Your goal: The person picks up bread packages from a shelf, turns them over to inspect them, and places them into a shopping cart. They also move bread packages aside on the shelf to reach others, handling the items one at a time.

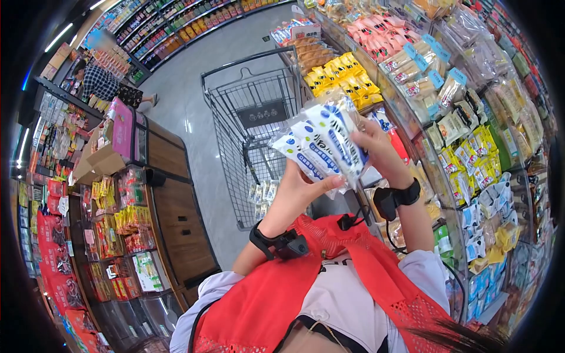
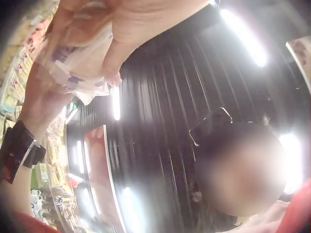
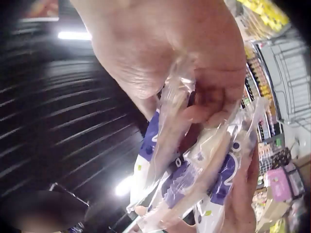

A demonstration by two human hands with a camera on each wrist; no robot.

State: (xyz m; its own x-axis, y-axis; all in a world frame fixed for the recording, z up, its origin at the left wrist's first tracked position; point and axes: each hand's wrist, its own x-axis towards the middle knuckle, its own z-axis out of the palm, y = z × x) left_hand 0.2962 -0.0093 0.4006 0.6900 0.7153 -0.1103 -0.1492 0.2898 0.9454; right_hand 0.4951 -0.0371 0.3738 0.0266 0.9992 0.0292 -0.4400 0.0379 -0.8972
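Note:
In the head view, white-and-blue packaged snacks (image 1: pixel 332 138) printed with blueberries are fanned out in front of the chest, in clear glossy wrappers. My left hand (image 1: pixel 299 193) grips their lower left side, thumb laid across the front. From the other side my right hand (image 1: pixel 382 148) holds the right ends of the packets. The right wrist view shows my right hand (image 3: pixel 180 58) with curled fingers among the wrapper ends of several packets (image 3: pixel 184 179). In the left wrist view, my left hand (image 2: pixel 121 39) holds a blurred packet (image 2: pixel 90 63).
A wire shopping cart (image 1: pixel 253 112) stands just ahead, with small white packets (image 1: pixel 263 193) low inside. Packed snack bins (image 1: pixel 424 88) line the right, with yellow packets (image 1: pixel 344 76) near the cart. Wooden cabinets (image 1: pixel 182 217) stand left. Further off, a person in a checked shirt (image 1: pixel 100 82) is bending.

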